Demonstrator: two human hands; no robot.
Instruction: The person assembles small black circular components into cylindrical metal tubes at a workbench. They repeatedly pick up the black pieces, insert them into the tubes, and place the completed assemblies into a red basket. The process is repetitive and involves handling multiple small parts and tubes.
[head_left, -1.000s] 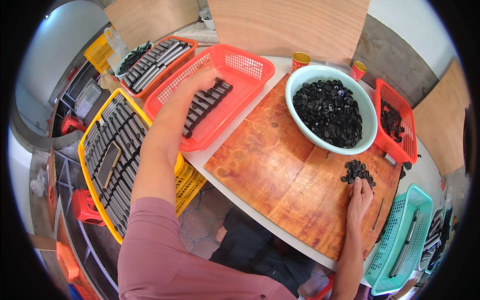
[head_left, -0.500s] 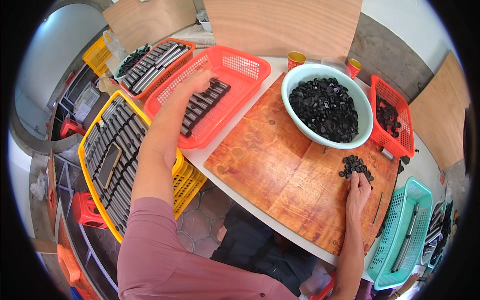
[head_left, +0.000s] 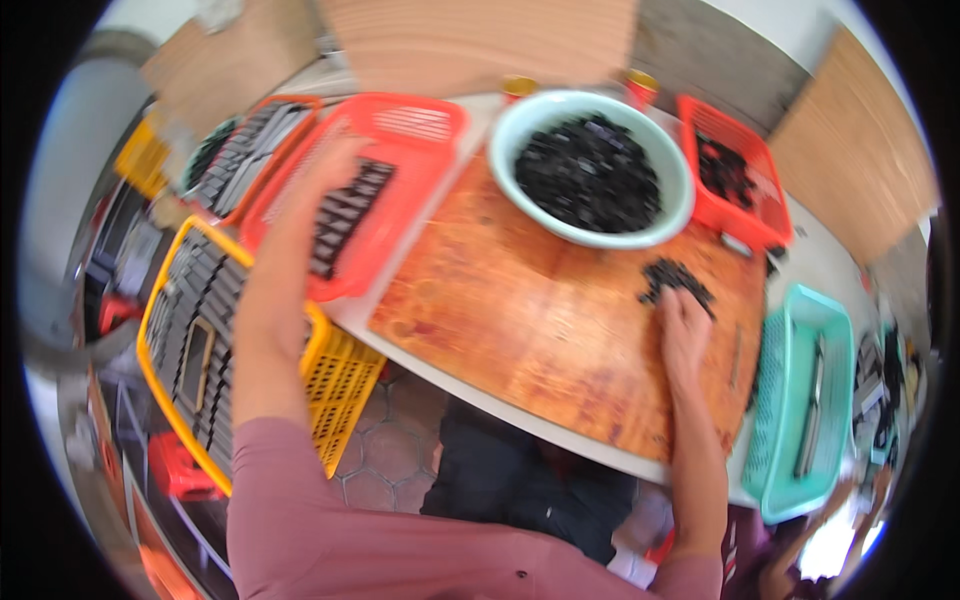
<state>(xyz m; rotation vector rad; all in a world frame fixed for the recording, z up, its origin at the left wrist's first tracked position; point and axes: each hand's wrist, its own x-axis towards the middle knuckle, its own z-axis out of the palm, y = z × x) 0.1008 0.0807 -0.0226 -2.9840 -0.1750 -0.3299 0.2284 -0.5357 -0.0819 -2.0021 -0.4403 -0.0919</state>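
Observation:
My left hand [head_left: 343,165], smeared by motion, is over the red basket [head_left: 433,150] at the left. Just beside it lies a row of grey tubes with black fittings [head_left: 345,215] in that basket. Whether those fingers hold anything is hidden by the blur. At the right of the wooden board [head_left: 500,330], my right hand [head_left: 686,325] rests with its fingers drawn together against a small pile of black oval pieces [head_left: 672,274]. Its fingertips are partly hidden, and what they pinch is too small to make out.
Behind the pile stands a pale blue bowl [head_left: 676,215] heaped with black pieces. A smaller red basket [head_left: 765,205] and a green basket [head_left: 775,430] are at the right. A yellow crate [head_left: 335,400] of tubes, with a phone [head_left: 197,365] on top, sits left. Another person's arms [head_left: 815,535] show lower right.
The whole view has shifted, with the table's things now further left and higher. My left hand stays over the red basket; my right hand stays at the pile of black pieces.

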